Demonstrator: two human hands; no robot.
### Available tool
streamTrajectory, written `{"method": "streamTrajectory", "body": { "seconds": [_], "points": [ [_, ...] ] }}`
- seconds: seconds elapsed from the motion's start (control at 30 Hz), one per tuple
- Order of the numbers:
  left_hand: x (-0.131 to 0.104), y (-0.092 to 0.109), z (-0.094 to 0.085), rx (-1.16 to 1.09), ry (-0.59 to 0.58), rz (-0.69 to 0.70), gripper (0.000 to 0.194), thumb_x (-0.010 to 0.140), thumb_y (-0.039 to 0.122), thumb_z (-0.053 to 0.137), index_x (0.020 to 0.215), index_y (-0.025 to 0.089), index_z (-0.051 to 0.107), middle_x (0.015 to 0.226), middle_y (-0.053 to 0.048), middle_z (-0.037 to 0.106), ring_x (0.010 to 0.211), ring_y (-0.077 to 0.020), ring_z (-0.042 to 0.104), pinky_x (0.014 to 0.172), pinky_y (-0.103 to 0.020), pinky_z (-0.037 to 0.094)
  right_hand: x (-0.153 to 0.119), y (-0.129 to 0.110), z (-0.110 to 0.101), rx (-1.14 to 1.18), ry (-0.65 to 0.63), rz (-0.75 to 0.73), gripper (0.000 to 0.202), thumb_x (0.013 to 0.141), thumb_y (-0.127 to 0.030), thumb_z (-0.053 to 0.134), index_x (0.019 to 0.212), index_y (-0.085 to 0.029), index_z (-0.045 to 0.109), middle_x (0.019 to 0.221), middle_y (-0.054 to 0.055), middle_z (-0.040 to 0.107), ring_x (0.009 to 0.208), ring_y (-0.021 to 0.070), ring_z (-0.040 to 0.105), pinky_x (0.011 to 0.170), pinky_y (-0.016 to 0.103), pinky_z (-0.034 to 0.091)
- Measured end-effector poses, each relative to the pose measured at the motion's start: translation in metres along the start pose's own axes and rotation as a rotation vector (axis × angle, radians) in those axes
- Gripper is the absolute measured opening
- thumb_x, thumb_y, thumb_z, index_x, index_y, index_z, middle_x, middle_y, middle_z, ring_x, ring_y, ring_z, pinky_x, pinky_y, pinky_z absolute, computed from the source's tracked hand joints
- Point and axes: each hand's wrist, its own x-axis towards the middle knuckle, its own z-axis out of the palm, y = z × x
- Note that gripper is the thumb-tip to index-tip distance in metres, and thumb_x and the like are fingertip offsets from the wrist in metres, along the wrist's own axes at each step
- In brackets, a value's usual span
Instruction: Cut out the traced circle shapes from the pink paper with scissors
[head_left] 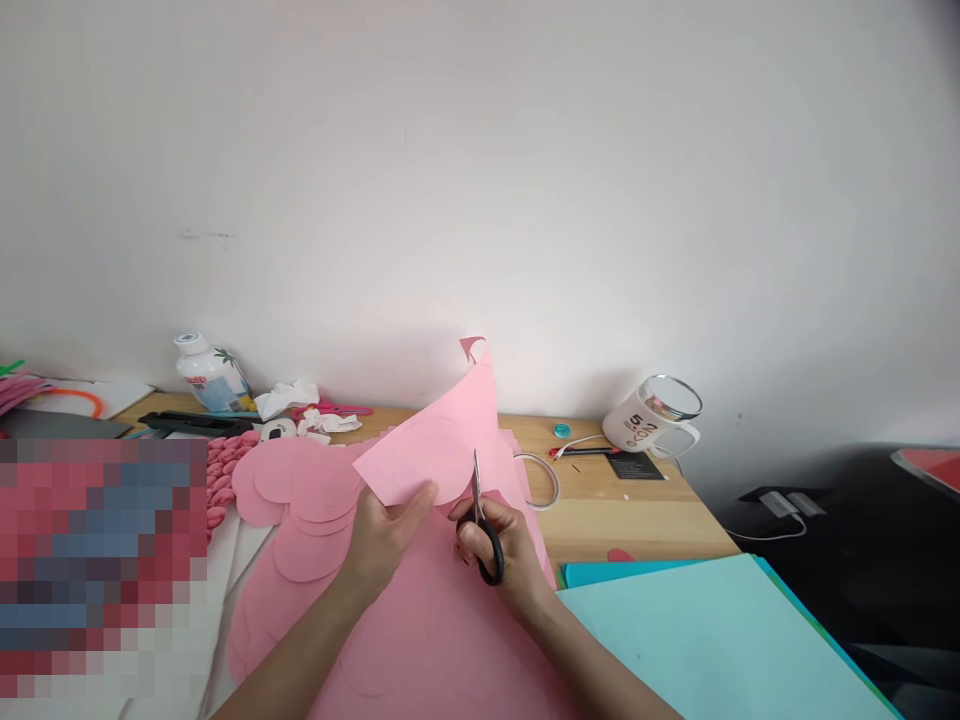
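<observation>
My left hand point(386, 530) pinches the lower left edge of a sheet of pink paper point(435, 440), thumb on top. The sheet is raised and tilted, and its far corner curls near the wall. In my right hand point(502, 545) is a pair of scissors point(478, 490) with black handles, fingers through the loops. The blades point up and lie against the paper by a curved edge; how far apart they are is hard to see. Beneath both hands lie large pink sheets point(435, 630) with faint curved outlines. Several rounded pink paper cutouts point(315, 550) overlap on the left.
A white mug point(651, 415) stands at the back right, near a cable and a black card point(636, 466). Light blue sheets point(720, 630) cover the front right. At the back left are a white bottle point(214, 372), crumpled tissues point(289, 398) and a black utility knife point(199, 424).
</observation>
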Motion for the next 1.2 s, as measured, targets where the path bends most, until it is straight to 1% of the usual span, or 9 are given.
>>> {"method": "streamTrajectory", "body": {
  "seconds": [0.13,0.23,0.43,0.57,0.67,0.77,0.83,0.97,1.2],
  "points": [
    [-0.001,-0.008,-0.002,-0.052,0.011,-0.024,0.029,0.071,0.036,0.066,0.088,0.013,0.065,0.085,-0.008,0.07,0.086,-0.0237,0.064,0.077,-0.034,0.052,-0.002,0.0,0.003,0.007,-0.005,-0.002,0.007,0.071,-0.025,0.059,0.072,-0.018,0.06,0.044,-0.006,0.045,0.043,0.0105,0.042,0.044,0.023,0.032],
    [-0.005,-0.015,0.0,-0.079,0.038,0.001,0.023,0.072,0.036,0.065,0.085,0.016,0.064,0.091,-0.006,0.069,0.086,-0.022,0.063,0.076,-0.033,0.053,-0.006,-0.001,0.008,0.011,-0.012,-0.008,0.006,0.072,-0.025,0.058,0.072,-0.018,0.058,0.045,-0.006,0.046,0.043,0.0111,0.043,0.045,0.024,0.033],
    [-0.013,-0.021,0.005,-0.162,-0.121,-0.072,0.024,0.078,0.041,0.057,0.089,0.02,0.061,0.067,0.0,0.063,0.059,-0.0174,0.062,0.061,-0.034,0.056,-0.009,-0.001,0.012,0.025,0.004,-0.068,0.006,0.073,-0.025,0.056,0.071,-0.02,0.056,0.047,-0.005,0.049,0.044,0.0115,0.042,0.046,0.025,0.035],
    [-0.007,-0.019,0.002,-0.057,0.001,0.01,0.03,0.077,0.04,0.059,0.097,0.017,0.062,0.085,-0.005,0.069,0.082,-0.0221,0.064,0.075,-0.034,0.053,-0.01,-0.001,0.015,0.002,0.054,-0.056,0.007,0.071,-0.024,0.058,0.077,-0.018,0.058,0.048,-0.006,0.048,0.046,0.0114,0.043,0.047,0.024,0.035],
    [-0.001,-0.013,-0.004,-0.007,-0.016,0.067,0.03,0.077,0.034,0.06,0.101,0.016,0.062,0.099,-0.007,0.068,0.095,-0.0218,0.062,0.082,-0.032,0.05,-0.009,-0.004,0.016,-0.05,0.071,-0.062,0.011,0.072,-0.026,0.062,0.072,-0.017,0.056,0.054,-0.004,0.048,0.051,0.011,0.043,0.05,0.024,0.035],
    [0.005,-0.006,-0.01,0.059,-0.085,0.074,0.025,0.077,0.03,0.062,0.097,0.016,0.065,0.094,-0.006,0.069,0.092,-0.0204,0.062,0.081,-0.03,0.05,-0.009,-0.006,0.016,-0.052,0.024,-0.071,0.018,0.074,-0.031,0.062,0.067,-0.017,0.052,0.06,-0.002,0.049,0.057,0.0118,0.045,0.054,0.025,0.037],
    [0.008,-0.003,-0.012,0.062,-0.101,0.054,0.022,0.076,0.03,0.062,0.092,0.015,0.067,0.091,-0.006,0.07,0.091,-0.0211,0.063,0.079,-0.03,0.05,-0.008,-0.007,0.016,-0.02,-0.02,-0.059,0.019,0.075,-0.034,0.061,0.072,-0.017,0.054,0.06,-0.002,0.05,0.058,0.0127,0.047,0.057,0.027,0.039],
    [0.01,-0.006,-0.012,-0.078,-0.086,-0.029,0.023,0.075,0.033,0.064,0.086,0.014,0.069,0.087,-0.008,0.072,0.089,-0.0226,0.063,0.075,-0.03,0.051,-0.008,-0.008,0.016,0.044,-0.062,-0.044,0.025,0.075,-0.038,0.061,0.085,-0.016,0.055,0.058,-0.002,0.051,0.056,0.0133,0.049,0.057,0.029,0.041],
    [0.001,-0.02,-0.003,-0.166,0.015,-0.035,0.023,0.07,0.033,0.068,0.079,0.012,0.069,0.076,-0.008,0.072,0.074,-0.0212,0.065,0.065,-0.029,0.052,-0.008,-0.012,0.014,0.003,-0.061,-0.083,0.029,0.075,-0.044,0.06,0.069,-0.017,0.054,0.058,-0.001,0.051,0.056,0.0134,0.05,0.057,0.029,0.043]
  ]
}}
